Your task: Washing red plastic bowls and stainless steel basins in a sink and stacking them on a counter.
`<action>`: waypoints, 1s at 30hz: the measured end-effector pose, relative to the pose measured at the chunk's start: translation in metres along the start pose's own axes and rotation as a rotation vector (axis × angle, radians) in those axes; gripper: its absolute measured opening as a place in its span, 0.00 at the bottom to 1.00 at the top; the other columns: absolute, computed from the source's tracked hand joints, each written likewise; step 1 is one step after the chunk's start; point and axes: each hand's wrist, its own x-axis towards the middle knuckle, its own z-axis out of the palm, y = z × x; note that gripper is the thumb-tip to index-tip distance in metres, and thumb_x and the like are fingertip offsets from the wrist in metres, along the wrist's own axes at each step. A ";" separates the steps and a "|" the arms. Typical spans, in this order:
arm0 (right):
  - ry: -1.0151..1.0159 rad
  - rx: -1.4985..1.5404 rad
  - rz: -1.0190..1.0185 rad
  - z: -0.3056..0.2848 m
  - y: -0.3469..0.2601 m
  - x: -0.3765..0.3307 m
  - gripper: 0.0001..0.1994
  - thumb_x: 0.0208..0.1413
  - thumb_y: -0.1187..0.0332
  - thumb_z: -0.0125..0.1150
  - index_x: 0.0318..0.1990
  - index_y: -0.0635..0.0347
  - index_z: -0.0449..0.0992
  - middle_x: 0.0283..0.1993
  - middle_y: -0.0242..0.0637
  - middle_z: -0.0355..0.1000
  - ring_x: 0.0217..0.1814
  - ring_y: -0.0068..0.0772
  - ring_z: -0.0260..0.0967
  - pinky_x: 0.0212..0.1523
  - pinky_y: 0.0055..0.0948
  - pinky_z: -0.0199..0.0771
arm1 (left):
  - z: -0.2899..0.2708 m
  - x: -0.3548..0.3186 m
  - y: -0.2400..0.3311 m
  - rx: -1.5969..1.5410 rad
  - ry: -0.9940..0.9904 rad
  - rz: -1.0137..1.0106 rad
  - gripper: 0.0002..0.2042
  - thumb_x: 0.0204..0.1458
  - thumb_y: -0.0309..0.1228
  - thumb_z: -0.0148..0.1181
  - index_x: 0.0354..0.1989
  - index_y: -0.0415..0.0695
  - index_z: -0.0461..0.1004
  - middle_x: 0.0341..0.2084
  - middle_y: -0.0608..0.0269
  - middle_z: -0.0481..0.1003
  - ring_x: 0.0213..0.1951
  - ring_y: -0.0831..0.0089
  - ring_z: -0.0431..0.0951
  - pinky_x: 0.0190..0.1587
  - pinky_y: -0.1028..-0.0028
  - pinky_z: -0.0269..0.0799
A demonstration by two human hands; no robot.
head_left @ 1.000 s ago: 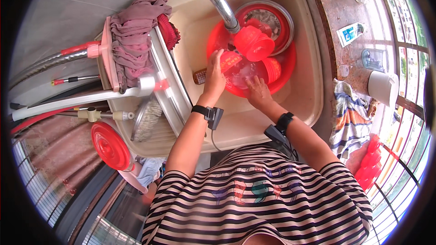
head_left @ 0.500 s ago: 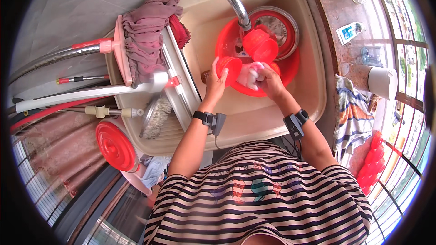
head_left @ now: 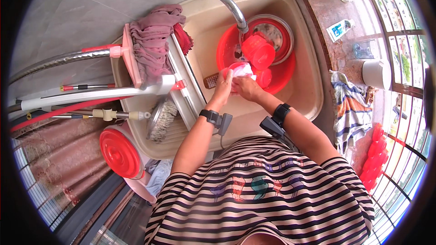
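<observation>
My left hand (head_left: 221, 90) is wrapped round a red plastic cup (head_left: 235, 66), close over the near left edge of a red basin (head_left: 222, 41) in the sink. In my right hand (head_left: 248, 88) is a wet white-and-pink cloth (head_left: 244, 70), pressed against the cup; my fingers partly hide both. Inside the basin lie another red cup (head_left: 259, 51), more red plasticware (head_left: 263, 78) and a round metal-rimmed dish (head_left: 290, 41). The chrome faucet (head_left: 234, 9) reaches down over the basin.
A brown scrub brush (head_left: 210, 81) lies in the sink (head_left: 254, 115), left of the basin. Mops with a purple cloth (head_left: 154, 41) crowd the left side, above a red-lidded bucket (head_left: 120, 152). On the right ledge are a tube (head_left: 340, 29), a white roll (head_left: 377, 74) and a striped towel (head_left: 352, 113).
My right hand has moved left with the cloth, up to the cup in my left hand. Earlier the cup and cloth were apart. The whole view has shifted slightly.
</observation>
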 end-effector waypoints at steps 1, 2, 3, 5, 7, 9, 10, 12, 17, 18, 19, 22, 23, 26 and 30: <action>0.102 -0.204 -0.209 0.001 0.010 -0.004 0.11 0.49 0.69 0.51 0.39 0.60 0.76 0.36 0.54 0.74 0.40 0.51 0.74 0.42 0.44 0.72 | 0.003 -0.003 0.000 0.086 0.019 0.078 0.27 0.60 0.50 0.46 0.63 0.52 0.52 0.54 0.51 0.63 0.50 0.56 0.72 0.40 0.58 0.80; 0.108 -0.206 -0.206 0.003 0.020 -0.007 0.11 0.49 0.69 0.51 0.39 0.60 0.76 0.36 0.54 0.74 0.40 0.51 0.74 0.42 0.44 0.72 | 0.006 -0.004 0.001 0.172 0.037 0.156 0.24 0.62 0.46 0.46 0.61 0.47 0.55 0.51 0.50 0.67 0.49 0.55 0.73 0.41 0.59 0.80; 0.088 -0.297 -0.164 0.003 -0.002 -0.007 0.11 0.48 0.70 0.51 0.39 0.59 0.76 0.35 0.52 0.75 0.38 0.51 0.74 0.41 0.46 0.73 | -0.037 0.022 -0.038 0.367 0.136 0.435 0.21 0.59 0.32 0.48 0.61 0.44 0.57 0.52 0.44 0.66 0.51 0.49 0.71 0.51 0.60 0.73; 0.114 -0.425 -0.012 -0.005 0.024 -0.018 0.13 0.47 0.71 0.50 0.40 0.55 0.78 0.31 0.47 0.76 0.32 0.51 0.75 0.39 0.49 0.74 | -0.026 0.020 -0.013 0.472 0.150 0.450 0.22 0.56 0.26 0.48 0.61 0.44 0.57 0.53 0.43 0.65 0.53 0.46 0.69 0.54 0.61 0.70; 0.043 -0.422 0.020 -0.010 0.044 -0.029 0.13 0.47 0.71 0.50 0.40 0.54 0.78 0.31 0.47 0.76 0.33 0.51 0.75 0.39 0.49 0.75 | -0.022 0.003 0.017 0.836 0.272 0.776 0.29 0.49 0.15 0.48 0.62 0.47 0.57 0.53 0.43 0.64 0.57 0.46 0.65 0.54 0.60 0.67; 0.062 -0.322 -0.007 -0.006 0.067 -0.042 0.12 0.48 0.72 0.50 0.40 0.54 0.77 0.33 0.48 0.76 0.36 0.51 0.75 0.40 0.47 0.75 | -0.011 -0.012 0.038 0.877 0.260 0.803 0.29 0.49 0.15 0.49 0.62 0.47 0.57 0.54 0.44 0.64 0.57 0.47 0.65 0.54 0.59 0.68; 0.050 -0.324 -0.017 -0.020 0.051 -0.038 0.12 0.48 0.72 0.50 0.40 0.54 0.77 0.33 0.48 0.76 0.36 0.51 0.75 0.40 0.47 0.75 | -0.010 -0.018 0.043 0.919 0.259 0.822 0.30 0.49 0.15 0.50 0.62 0.48 0.57 0.54 0.46 0.63 0.57 0.48 0.65 0.53 0.59 0.69; 0.236 -0.234 0.211 -0.055 0.028 -0.026 0.11 0.48 0.72 0.55 0.41 0.57 0.74 0.39 0.51 0.75 0.42 0.52 0.74 0.43 0.47 0.74 | -0.009 -0.027 0.048 0.928 0.291 0.810 0.31 0.48 0.14 0.52 0.62 0.49 0.56 0.54 0.47 0.63 0.57 0.49 0.65 0.53 0.59 0.69; 0.734 -0.160 0.270 -0.075 0.072 0.001 0.18 0.44 0.68 0.67 0.42 0.60 0.70 0.44 0.52 0.73 0.47 0.55 0.71 0.46 0.45 0.71 | -0.009 -0.042 0.055 0.783 0.364 0.902 0.33 0.46 0.11 0.54 0.63 0.47 0.56 0.54 0.50 0.63 0.57 0.50 0.65 0.57 0.60 0.67; 0.731 -0.160 0.266 -0.072 0.086 0.007 0.18 0.44 0.68 0.67 0.42 0.60 0.70 0.44 0.52 0.73 0.47 0.55 0.71 0.46 0.45 0.71 | -0.008 -0.043 0.058 0.781 0.370 0.901 0.33 0.46 0.11 0.54 0.63 0.47 0.56 0.54 0.50 0.63 0.57 0.50 0.65 0.57 0.60 0.67; 0.697 -0.110 0.302 -0.064 0.099 0.012 0.20 0.43 0.66 0.67 0.44 0.59 0.69 0.44 0.53 0.74 0.48 0.56 0.71 0.46 0.45 0.71 | -0.008 -0.047 0.061 0.772 0.374 0.907 0.33 0.46 0.11 0.53 0.63 0.46 0.56 0.54 0.49 0.63 0.58 0.50 0.65 0.59 0.60 0.66; 0.569 -0.042 0.435 -0.055 0.124 0.023 0.24 0.44 0.63 0.67 0.48 0.57 0.66 0.43 0.54 0.74 0.48 0.58 0.71 0.46 0.46 0.71 | -0.008 -0.055 0.061 0.752 0.373 0.886 0.33 0.45 0.09 0.49 0.63 0.44 0.56 0.56 0.47 0.63 0.59 0.49 0.63 0.63 0.61 0.61; 0.481 -0.029 0.534 -0.054 0.130 0.023 0.25 0.44 0.63 0.67 0.50 0.56 0.65 0.42 0.55 0.74 0.48 0.59 0.71 0.47 0.47 0.71 | -0.008 -0.055 0.058 0.722 0.363 0.866 0.33 0.45 0.09 0.47 0.63 0.44 0.55 0.57 0.47 0.62 0.60 0.50 0.63 0.63 0.61 0.60; 0.446 -0.131 0.500 -0.060 0.127 0.017 0.24 0.49 0.63 0.61 0.53 0.56 0.62 0.39 0.55 0.75 0.46 0.61 0.72 0.46 0.51 0.72 | -0.011 -0.056 0.048 0.602 0.341 0.783 0.33 0.45 0.10 0.43 0.63 0.44 0.55 0.59 0.47 0.61 0.62 0.51 0.61 0.64 0.61 0.58; 0.488 -0.197 0.404 -0.081 0.107 -0.026 0.19 0.53 0.66 0.54 0.52 0.57 0.63 0.42 0.55 0.73 0.43 0.63 0.72 0.44 0.52 0.71 | -0.015 -0.056 0.030 0.475 0.316 0.704 0.32 0.45 0.12 0.41 0.63 0.44 0.55 0.60 0.46 0.61 0.63 0.51 0.60 0.64 0.61 0.58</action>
